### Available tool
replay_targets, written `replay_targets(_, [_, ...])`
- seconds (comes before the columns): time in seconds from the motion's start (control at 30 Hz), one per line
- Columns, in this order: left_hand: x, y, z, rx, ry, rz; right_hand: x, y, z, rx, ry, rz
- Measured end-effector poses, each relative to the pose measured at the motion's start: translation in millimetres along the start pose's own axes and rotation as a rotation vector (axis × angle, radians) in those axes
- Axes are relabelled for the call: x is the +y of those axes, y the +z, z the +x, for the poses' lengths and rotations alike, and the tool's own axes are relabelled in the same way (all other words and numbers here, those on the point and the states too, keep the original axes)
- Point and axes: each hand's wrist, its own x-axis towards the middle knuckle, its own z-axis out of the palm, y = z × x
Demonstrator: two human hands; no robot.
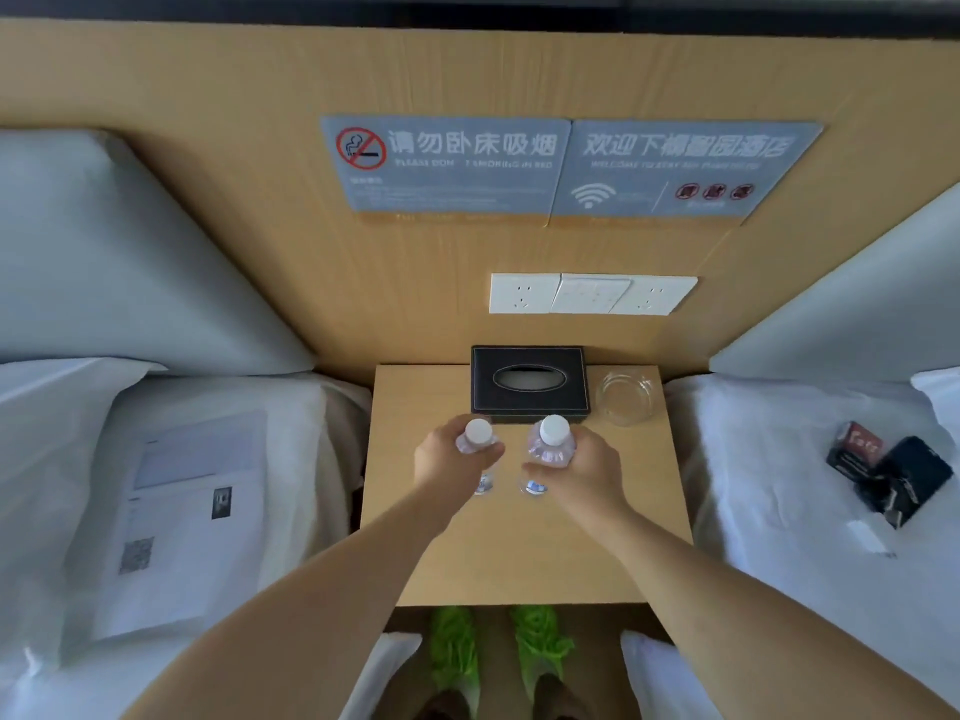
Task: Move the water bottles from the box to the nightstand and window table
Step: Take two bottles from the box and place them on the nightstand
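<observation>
So, gripping two water bottles over the nightstand surface: left hand fingers curled round one bottle, right hand wrapped round the other bottle

One view only, head-worn, wide-angle. Looks steeply down and forward from above the nightstand, facing the headboard wall. Nightstand sits centre frame, near; forearms reach in from the bottom edge. Bed at left margin, second bed at right, both bowed by lens distortion. Feet visible straight below. No second view to overlap
</observation>
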Motion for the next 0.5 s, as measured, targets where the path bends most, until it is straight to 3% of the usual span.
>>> replay_targets(0.5, [-2.5, 51.0, 67.9, 0.089, 0.157, 0.184, 30.9, 28.6, 77.9, 0.057, -0.072, 0.077])
